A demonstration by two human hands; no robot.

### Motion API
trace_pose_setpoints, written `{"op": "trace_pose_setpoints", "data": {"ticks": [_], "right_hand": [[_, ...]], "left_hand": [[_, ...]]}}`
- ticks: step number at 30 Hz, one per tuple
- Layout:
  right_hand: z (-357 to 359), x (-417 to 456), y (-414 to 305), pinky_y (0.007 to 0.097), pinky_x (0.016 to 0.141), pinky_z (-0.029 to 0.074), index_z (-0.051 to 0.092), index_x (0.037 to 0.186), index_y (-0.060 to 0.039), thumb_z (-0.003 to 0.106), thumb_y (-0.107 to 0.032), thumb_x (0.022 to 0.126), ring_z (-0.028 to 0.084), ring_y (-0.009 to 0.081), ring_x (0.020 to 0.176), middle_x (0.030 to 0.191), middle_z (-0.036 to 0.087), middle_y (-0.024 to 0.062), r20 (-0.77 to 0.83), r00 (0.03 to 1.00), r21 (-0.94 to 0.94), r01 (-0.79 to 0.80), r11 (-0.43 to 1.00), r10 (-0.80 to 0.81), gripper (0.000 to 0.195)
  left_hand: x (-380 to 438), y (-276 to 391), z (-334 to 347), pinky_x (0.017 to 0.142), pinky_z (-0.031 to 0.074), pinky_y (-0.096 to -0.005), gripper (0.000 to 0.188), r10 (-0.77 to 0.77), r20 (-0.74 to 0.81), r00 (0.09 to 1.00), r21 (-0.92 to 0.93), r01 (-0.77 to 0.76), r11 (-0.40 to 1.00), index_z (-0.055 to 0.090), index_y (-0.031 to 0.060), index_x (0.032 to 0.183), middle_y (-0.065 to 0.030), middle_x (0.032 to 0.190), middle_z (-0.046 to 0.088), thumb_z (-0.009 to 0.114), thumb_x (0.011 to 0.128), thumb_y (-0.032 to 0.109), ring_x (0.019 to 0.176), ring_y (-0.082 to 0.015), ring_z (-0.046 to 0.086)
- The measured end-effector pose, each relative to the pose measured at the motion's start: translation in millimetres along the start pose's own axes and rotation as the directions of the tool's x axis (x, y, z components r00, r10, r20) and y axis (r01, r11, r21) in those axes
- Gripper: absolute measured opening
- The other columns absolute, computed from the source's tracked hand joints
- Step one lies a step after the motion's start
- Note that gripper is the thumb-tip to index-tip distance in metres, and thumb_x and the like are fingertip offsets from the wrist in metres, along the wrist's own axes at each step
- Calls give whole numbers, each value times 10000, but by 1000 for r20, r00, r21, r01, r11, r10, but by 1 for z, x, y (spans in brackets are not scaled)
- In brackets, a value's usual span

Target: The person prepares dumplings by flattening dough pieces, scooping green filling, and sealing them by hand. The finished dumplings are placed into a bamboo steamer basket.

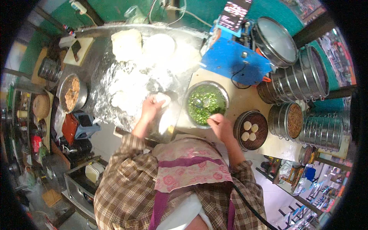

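Observation:
A round piece of dough (163, 99) lies in my left hand (151, 108), held by the fingers over the floured metal worktop. Over the near rim of a steel bowl of chopped greens (205, 102), my right hand (219, 126) is closed on a utensil's handle; a shiny spoon-like part shows among the greens. Just right of that hand, a round steamer basket (236, 135) holds several small round buns (253, 136). White dough pieces (126, 45) and flour lie on the metal worktop (100, 76), partly washed out by glare.
A steel bowl of orange-brown filling (72, 93) stands at the left, near a cleaver on a white cutting board (86, 47). Stacked metal steamers (296, 83) line the right side. A blue panel (233, 59) lies behind the greens bowl. A metal sink-like basin (77, 184) is at lower left.

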State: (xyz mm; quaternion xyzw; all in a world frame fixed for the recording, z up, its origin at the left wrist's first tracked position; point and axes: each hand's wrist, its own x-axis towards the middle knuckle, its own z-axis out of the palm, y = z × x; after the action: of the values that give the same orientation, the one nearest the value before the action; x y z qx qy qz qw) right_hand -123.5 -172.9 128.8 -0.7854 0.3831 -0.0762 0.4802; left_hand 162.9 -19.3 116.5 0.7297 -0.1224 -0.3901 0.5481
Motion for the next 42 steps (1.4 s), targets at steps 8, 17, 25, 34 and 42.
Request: {"op": "trace_pose_setpoints", "data": {"ticks": [8, 17, 25, 34, 42], "right_hand": [[13, 22, -14, 322, 697, 513, 659, 1088, 10, 525, -265, 1006, 661, 157, 786, 913, 688, 109, 261, 964, 337, -42, 941, -50, 317], [9, 11, 19, 341, 706, 519, 677, 1024, 0, 581, -227, 982, 643, 181, 771, 851, 671, 112, 267, 948, 377, 62, 924, -172, 251], [-16, 54, 61, 366, 754, 544, 718, 1109, -66, 645, -279, 959, 695, 217, 849, 964, 735, 119, 94, 993, -61, -62, 996, 67, 270], [26, 60, 78, 489, 846, 510, 714, 987, -65, 670, -211, 859, 670, 410, 863, 937, 709, 179, 175, 983, -643, 161, 749, -60, 200], [2, 68, 69, 485, 701, 534, 715, 920, -46, 635, -214, 889, 667, 407, 765, 835, 679, 223, -44, 996, -504, 43, 862, -76, 189]], "left_hand": [[-89, -19, 113, 710, 505, -225, 332, 127, 251, 959, -129, -97, 987, 639, 14, 1249, -4, 1025, 690, 660, 969, 192, 832, -68, 612], [-113, -8, 136, 634, 485, -240, 366, -83, 284, 955, -79, 110, 991, 607, 32, 1196, -34, 969, 667, 470, 1052, 339, 707, -103, 599], [-58, -59, 96, 812, 511, -278, 310, -41, 126, 991, -426, 91, 900, 624, -27, 1197, -83, 1073, 686, 509, 1029, 207, 930, -166, 635], [-42, -40, 66, 635, 495, -243, 212, -198, 166, 966, -286, 240, 928, 695, 21, 971, -22, 824, 694, 628, 986, 222, 691, -93, 617], [-22, -40, 75, 573, 442, -228, 187, -237, 222, 946, -411, 311, 857, 673, 47, 894, 21, 727, 612, 636, 964, 216, 613, -80, 537]]}}
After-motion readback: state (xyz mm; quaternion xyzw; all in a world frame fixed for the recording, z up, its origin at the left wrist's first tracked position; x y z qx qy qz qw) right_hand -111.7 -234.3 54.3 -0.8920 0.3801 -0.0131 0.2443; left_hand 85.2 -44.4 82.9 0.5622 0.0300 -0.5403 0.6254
